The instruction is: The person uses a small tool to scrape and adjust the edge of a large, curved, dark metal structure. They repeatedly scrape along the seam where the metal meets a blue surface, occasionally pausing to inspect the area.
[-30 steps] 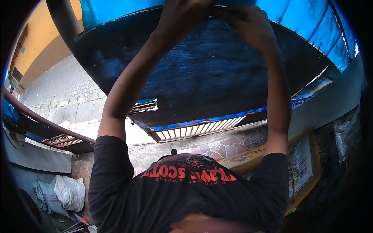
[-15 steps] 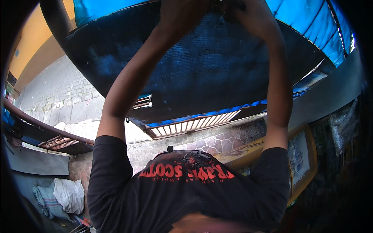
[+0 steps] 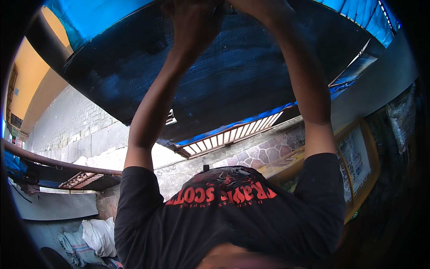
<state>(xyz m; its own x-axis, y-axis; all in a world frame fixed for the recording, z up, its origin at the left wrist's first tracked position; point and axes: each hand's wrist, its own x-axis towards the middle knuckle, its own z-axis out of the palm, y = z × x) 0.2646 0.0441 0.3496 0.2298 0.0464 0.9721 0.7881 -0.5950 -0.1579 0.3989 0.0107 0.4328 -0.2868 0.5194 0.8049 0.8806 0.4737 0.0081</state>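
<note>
A blue tarp (image 3: 107,20) is past the top left of the big dark board (image 3: 242,76). The board looks up already; its top may not be done. Left hand (image 3: 195,22), then right hand (image 3: 262,7), reach high by its top, elbows bent. Fingers hidden: can't tell if they grip.

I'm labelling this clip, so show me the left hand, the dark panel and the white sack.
Left hand (image 3: 196,20): head view, middle of the hand.
Dark panel (image 3: 237,78): head view, middle of its broad face.
White sack (image 3: 99,237): head view, its crumpled side.
</note>
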